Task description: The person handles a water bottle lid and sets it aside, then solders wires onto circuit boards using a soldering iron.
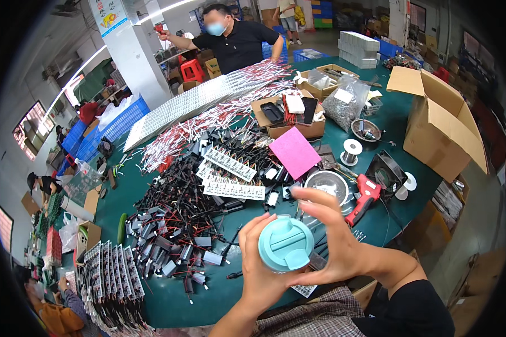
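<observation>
The left hand (258,275) is holding the teal cup (287,242) over the table's (168,306) near side, the right hand (342,247) is curving wide beside it, and I am judging it light, stiff, best gripped round its sides.

One sign shows large lettering: a white and blue poster (109,17) high on the pillar (132,64), beyond the far left edge of the desk (177,309). It has dark characters above a blue band with an orange-yellow cartoon figure. A white label (343,96) on the clear bag (343,111), toward the desk's far right corner, is too small to read.
</observation>
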The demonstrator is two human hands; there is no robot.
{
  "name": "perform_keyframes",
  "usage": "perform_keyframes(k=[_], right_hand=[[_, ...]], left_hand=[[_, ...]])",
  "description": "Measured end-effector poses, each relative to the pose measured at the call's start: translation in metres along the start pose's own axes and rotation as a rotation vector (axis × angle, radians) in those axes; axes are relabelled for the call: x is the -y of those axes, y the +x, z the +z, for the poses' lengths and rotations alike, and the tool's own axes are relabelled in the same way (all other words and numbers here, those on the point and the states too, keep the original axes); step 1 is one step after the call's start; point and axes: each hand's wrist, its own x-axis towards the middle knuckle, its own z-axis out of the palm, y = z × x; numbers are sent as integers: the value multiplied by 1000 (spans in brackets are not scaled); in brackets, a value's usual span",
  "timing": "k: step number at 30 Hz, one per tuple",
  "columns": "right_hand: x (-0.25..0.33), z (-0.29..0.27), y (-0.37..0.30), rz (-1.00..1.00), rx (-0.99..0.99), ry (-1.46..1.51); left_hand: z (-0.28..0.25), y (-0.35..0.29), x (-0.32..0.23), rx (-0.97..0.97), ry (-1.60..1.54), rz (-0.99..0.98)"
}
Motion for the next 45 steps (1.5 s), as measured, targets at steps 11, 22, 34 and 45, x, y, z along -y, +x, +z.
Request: perform_keyframes(k=[11,22,34,45], right_hand=[[-86,-55,35,297,-163,-224],[-324,-133,48,663,-308,-820],[-393,-122,32,550,-183,-886],[-427,-145,32,517,-47,-935]], left_hand=[[-10,5,13,11,-28,7],[-52,-32,47,-178,-159,-224],[-68,-47,63,-319,-157,-431],[-70,-59,75,-306,-164,-424]])
